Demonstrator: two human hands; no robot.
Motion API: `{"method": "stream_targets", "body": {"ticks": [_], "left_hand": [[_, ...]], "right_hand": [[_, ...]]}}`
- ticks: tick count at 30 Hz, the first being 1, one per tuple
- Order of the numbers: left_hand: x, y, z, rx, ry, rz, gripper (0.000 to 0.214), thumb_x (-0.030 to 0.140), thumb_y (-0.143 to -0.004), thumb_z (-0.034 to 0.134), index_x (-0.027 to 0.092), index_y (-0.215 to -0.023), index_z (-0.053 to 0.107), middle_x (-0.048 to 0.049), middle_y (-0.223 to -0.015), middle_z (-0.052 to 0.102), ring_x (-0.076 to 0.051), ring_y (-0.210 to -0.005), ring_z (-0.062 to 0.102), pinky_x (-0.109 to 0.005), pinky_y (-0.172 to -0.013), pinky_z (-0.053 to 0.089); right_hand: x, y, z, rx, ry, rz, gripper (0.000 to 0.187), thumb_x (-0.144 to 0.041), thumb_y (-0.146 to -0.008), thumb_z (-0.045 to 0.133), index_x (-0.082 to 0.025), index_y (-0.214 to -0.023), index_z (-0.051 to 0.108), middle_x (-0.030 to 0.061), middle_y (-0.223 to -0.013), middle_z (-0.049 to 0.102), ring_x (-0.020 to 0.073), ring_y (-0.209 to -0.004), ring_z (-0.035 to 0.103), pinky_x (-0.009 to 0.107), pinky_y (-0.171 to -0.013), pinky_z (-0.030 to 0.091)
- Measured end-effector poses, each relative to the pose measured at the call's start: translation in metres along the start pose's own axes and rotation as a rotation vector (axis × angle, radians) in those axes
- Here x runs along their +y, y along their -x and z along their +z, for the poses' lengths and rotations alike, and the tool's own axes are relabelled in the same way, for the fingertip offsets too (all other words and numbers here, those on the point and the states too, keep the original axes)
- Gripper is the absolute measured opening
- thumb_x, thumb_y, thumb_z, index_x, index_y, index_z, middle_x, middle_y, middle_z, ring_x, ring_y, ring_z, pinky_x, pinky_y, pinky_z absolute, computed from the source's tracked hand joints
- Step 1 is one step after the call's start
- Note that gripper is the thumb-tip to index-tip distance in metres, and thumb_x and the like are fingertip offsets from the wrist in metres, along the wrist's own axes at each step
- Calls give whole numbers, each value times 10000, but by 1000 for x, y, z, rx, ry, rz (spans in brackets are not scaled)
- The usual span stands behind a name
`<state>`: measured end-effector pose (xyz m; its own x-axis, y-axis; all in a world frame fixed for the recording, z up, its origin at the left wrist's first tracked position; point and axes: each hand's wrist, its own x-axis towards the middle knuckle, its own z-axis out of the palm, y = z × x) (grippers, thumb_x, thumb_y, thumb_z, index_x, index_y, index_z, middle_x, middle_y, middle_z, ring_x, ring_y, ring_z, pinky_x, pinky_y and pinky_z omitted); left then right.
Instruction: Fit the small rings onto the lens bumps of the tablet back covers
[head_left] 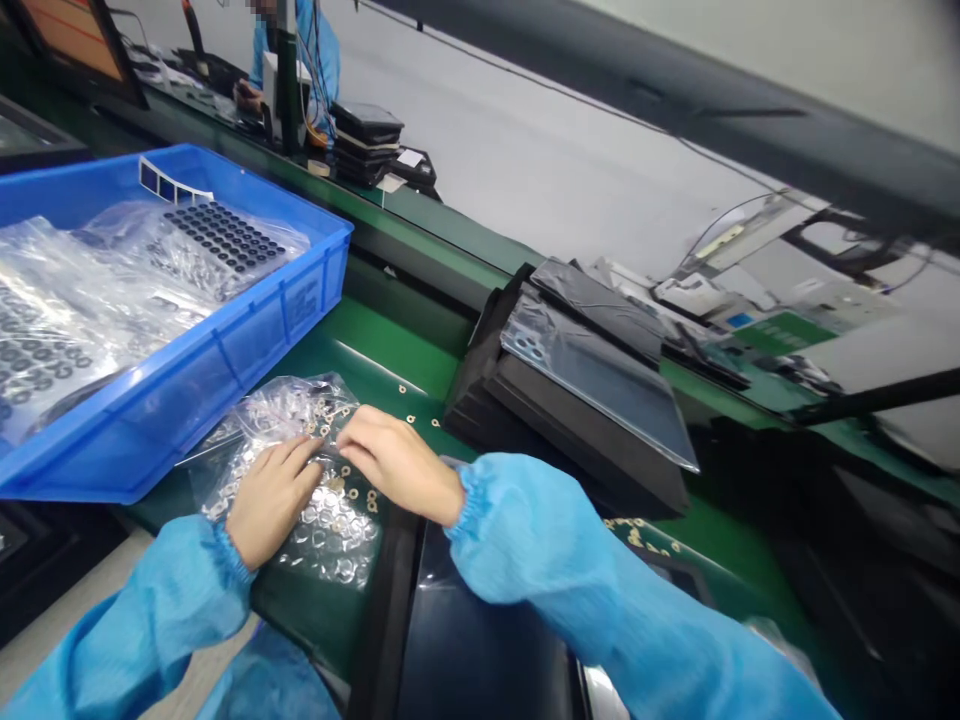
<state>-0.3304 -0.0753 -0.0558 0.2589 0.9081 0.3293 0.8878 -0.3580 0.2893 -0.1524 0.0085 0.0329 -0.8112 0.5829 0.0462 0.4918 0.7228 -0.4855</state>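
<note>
At frame left, a bin point(262, 335) holds bags point(259, 262); just right, rings point(372, 507) lie on and beside another bag point(330, 550) on the worktop point(375, 335). Right of centre, a panel point(600, 375) tops a stack point(585, 445); upper left, behind the bin, stands a monitor point(75, 38).

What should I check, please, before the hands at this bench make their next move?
1. Left hand at the clear plastic packaging: ok, it lies over it.
2. Right hand holding a part: cannot tell, what lies at its fingertips is too small to make out.
3. Small ring-shaped parts all in one place: not ok, some lie on the plastic and others loose on the green table.
4. Blue bin upright: ok, with plastic bags inside.
5. Film-covered panel on the black stack: ok, it lies on top.
6. Right sleeve off the dark panel beneath: cannot tell.
</note>
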Motion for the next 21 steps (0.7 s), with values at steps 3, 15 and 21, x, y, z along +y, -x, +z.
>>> {"method": "stream_targets", "body": {"ticks": [3,15,21], "left_hand": [[30,-2,-21,-99,311,-14,209,280,-941,445,223,-949,646,-29,-969,685,-152,-836,628,-273,-753,501],[94,-21,-44,-512,1051,-382,247,378,-809,546,173,-723,654,9,-610,627,-102,-543,530,-215,-529,410],[99,-27,-43,-521,966,-359,219,330,-810,529,181,-689,632,12,-621,628,-111,-564,548,-221,-544,414]], "right_hand": [[-14,44,-13,154,-260,24,116,-143,-894,586,-188,-830,672,6,-838,572,124,-807,563,240,-731,450],[-19,120,8,306,-693,265,118,-109,-827,570,-209,-864,620,-19,-791,564,101,-682,562,226,-614,472],[-16,125,1,273,-620,216,142,-74,-838,563,-210,-829,603,-34,-764,541,97,-686,526,208,-615,424]]}}
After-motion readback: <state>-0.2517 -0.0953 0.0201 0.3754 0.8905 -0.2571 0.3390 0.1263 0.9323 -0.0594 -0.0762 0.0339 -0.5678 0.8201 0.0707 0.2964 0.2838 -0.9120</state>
